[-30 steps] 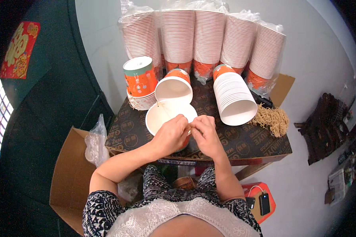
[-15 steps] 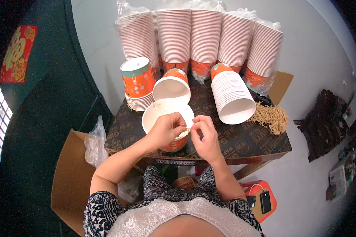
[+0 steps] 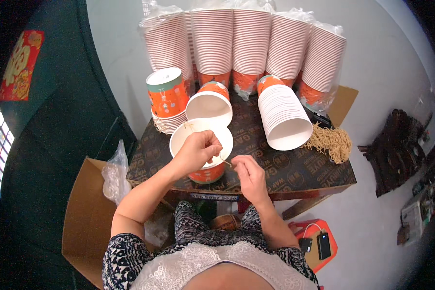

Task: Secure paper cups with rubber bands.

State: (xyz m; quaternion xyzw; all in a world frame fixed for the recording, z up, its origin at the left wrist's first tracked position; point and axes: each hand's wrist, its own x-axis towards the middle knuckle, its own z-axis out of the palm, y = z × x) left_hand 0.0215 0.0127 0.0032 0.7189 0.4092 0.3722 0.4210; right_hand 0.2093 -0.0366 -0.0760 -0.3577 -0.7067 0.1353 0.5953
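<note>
The right hand (image 3: 250,178) has drawn from the left hand (image 3: 198,149) toward four o'clock of the cup (image 3: 206,175), baring workable string (image 3: 225,161) pinched by both.

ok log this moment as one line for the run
left hand: over orange cup | right hand: right of cup | tan cord: visible between hands, grip unclear | cord bundle: on table, right side

Short black-and-white patterned sleeves (image 3: 124,252), matching lower garment (image 3: 190,223), white floral lace yoke (image 3: 171,267).
</note>
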